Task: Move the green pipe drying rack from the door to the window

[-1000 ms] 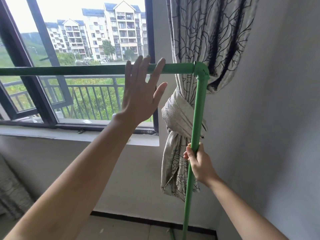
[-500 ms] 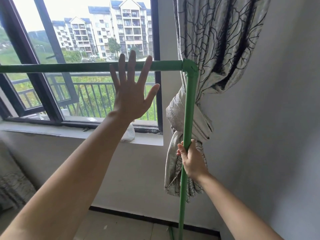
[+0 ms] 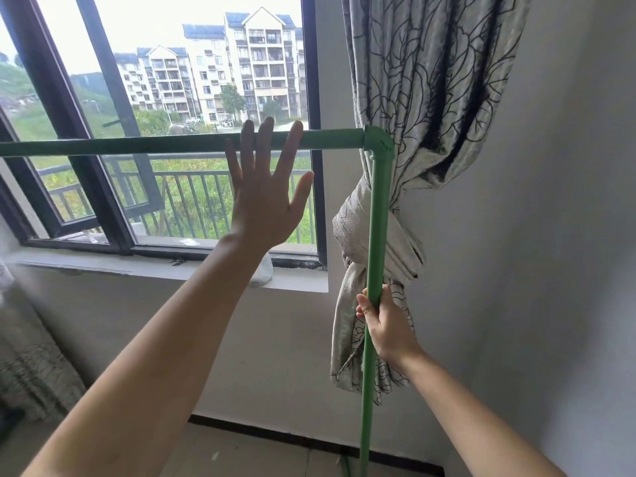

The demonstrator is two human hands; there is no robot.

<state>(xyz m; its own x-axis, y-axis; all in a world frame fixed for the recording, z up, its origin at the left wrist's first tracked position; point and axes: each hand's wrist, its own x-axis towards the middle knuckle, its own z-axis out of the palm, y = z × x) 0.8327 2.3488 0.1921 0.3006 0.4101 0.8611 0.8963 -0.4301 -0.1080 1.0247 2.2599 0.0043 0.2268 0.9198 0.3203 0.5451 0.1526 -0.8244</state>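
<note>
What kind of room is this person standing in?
Probably a room in a flat, upstairs: a dark-framed window looks out on apartment blocks, a knotted leaf-patterned grey curtain hangs beside it, and a green pipe drying rack stands before plain walls.

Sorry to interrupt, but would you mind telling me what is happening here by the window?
A person is positioning a green plastic pipe drying rack in front of the dark-framed window. The right hand has a closed grip on the upright pipe, beside the knotted leaf-patterned curtain. The left hand is open, fingers spread across the horizontal top bar.
</note>
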